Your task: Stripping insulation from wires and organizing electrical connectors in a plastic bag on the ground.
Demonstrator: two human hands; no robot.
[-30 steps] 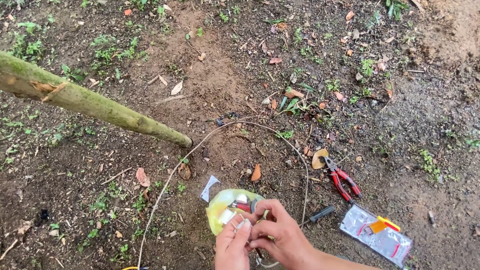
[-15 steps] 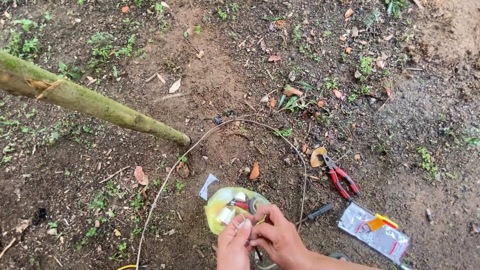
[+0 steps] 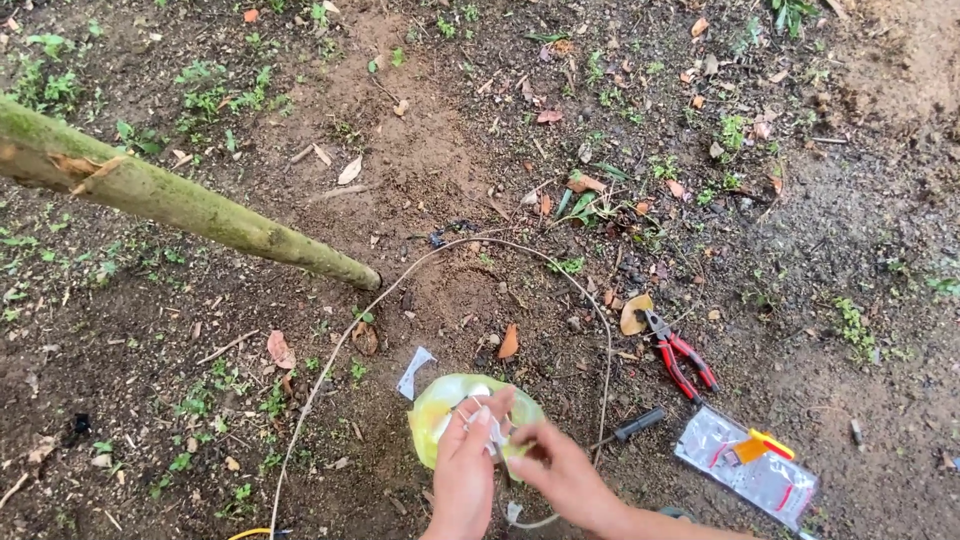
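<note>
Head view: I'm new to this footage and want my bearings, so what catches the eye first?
Two bare hands at the bottom centre, left hand and right hand, work together over a yellow-green plastic bag on the dirt. A mossy green trunk slants in from the left, and red-handled pliers lie to the right, above a clear packet.

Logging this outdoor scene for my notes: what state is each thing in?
left hand: pinching a small clear packet
right hand: fingers at the same packet
yellow-green bag: lying crumpled on soil
red pliers: lying untouched, jaws look shut
clear plastic pack: flat on ground
white cord: looped loosely over soil
</note>
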